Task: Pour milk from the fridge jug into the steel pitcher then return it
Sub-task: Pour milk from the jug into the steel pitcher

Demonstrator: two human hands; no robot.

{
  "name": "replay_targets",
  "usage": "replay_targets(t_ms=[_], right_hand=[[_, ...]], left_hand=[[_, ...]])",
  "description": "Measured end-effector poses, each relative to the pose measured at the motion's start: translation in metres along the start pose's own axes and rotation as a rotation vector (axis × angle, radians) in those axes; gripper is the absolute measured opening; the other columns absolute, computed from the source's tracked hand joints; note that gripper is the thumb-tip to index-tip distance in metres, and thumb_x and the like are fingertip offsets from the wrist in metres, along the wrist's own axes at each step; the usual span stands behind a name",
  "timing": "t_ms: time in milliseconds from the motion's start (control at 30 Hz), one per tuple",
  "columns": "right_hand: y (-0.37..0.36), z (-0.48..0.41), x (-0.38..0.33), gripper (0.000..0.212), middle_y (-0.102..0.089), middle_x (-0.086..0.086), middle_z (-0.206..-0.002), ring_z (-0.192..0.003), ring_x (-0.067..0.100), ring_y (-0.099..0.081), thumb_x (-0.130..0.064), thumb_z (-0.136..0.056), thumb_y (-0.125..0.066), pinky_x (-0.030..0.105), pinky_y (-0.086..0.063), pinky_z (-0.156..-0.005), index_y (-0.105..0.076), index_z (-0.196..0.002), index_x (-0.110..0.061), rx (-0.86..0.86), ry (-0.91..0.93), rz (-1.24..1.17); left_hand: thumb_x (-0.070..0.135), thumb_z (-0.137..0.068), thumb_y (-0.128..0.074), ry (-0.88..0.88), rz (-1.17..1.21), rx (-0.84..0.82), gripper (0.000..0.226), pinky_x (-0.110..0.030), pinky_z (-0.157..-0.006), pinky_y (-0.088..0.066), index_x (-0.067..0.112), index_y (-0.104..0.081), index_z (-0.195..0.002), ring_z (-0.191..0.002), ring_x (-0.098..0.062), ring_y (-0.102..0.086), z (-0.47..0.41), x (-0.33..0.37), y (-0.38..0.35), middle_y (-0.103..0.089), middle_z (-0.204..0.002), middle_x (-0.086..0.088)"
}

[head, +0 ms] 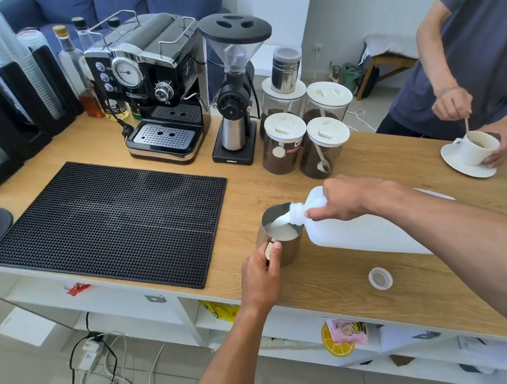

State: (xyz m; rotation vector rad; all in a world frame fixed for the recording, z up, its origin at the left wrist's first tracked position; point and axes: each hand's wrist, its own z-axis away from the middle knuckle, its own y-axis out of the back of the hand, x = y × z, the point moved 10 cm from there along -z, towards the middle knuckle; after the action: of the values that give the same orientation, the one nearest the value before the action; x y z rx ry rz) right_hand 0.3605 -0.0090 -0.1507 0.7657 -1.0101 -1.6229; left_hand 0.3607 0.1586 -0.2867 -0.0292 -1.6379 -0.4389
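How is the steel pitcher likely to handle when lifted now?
The steel pitcher looks rigid and smooth, so possibly slippery; the left hand grips its handle. Part-filled from the milk jug, it probably feels heavier and could slosh.

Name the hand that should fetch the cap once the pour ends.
Left. The left hand only steadies the steel pitcher, which stands on the counter, so it can let go. The right hand carries the tilted jug. The cap lies near both.

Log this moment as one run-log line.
stage: pouring | right hand: holds milk jug tilted, milk running into steel pitcher | left hand: grips pitcher | jug cap: off, on counter
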Motion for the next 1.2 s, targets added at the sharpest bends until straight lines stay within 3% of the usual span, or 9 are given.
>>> replay_targets(t_ms=[500,667,933,1200], right_hand=[[0.0003,0.0014,-0.0007,0.051,-0.048,0.0,-0.066,-0.054,0.017,-0.041,-0.059,-0.087,-0.053,0.031,-0.03,-0.051,-0.046,-0.066,-0.013,0.0,0.002,0.002],[0.0008,0.0002,-0.0006,0.053,-0.049,0.001,-0.066,-0.054,0.017,-0.041,-0.06,-0.087,-0.053,0.031,-0.03,-0.051,-0.048,-0.067,-0.011,0.014,-0.008,0.026],[-0.0007,0.0005,0.0004,0.052,-0.05,0.001,-0.068,-0.056,0.016,-0.042,-0.06,-0.087,-0.052,0.03,-0.03,-0.051,-0.05,-0.068,-0.012,0.005,-0.018,0.023],[0.0014,0.0027,-0.0015,0.053,-0.048,0.0,-0.065,-0.055,0.015,-0.04,-0.06,-0.089,-0.051,0.029,-0.029,-0.051,-0.048,-0.065,-0.013,0.006,-0.009,0.023]], left_hand=[[0.036,-0.103,-0.047,-0.006,0.003,0.0,0.04,-0.033,-0.051,-0.028,0.02,-0.044,-0.066,-0.052,-0.006,-0.032,-0.0001,-0.0032,-0.0005,-0.039,-0.055,0.012],[0.036,-0.103,-0.046,-0.029,-0.01,0.01,0.042,-0.031,-0.051,-0.028,0.01,-0.049,-0.071,-0.052,-0.006,-0.033,-0.0011,-0.0031,0.0006,-0.038,-0.055,0.011],[0.033,-0.103,-0.047,-0.022,-0.008,0.007,0.041,-0.029,-0.051,-0.026,0.024,-0.038,-0.064,-0.052,-0.007,-0.031,-0.0006,-0.0005,0.0003,-0.035,-0.054,0.013],[0.035,-0.103,-0.046,-0.024,-0.012,0.003,0.041,-0.027,-0.05,-0.026,0.022,-0.039,-0.065,-0.052,-0.006,-0.031,-0.0009,-0.0011,0.0,-0.036,-0.055,0.012]])
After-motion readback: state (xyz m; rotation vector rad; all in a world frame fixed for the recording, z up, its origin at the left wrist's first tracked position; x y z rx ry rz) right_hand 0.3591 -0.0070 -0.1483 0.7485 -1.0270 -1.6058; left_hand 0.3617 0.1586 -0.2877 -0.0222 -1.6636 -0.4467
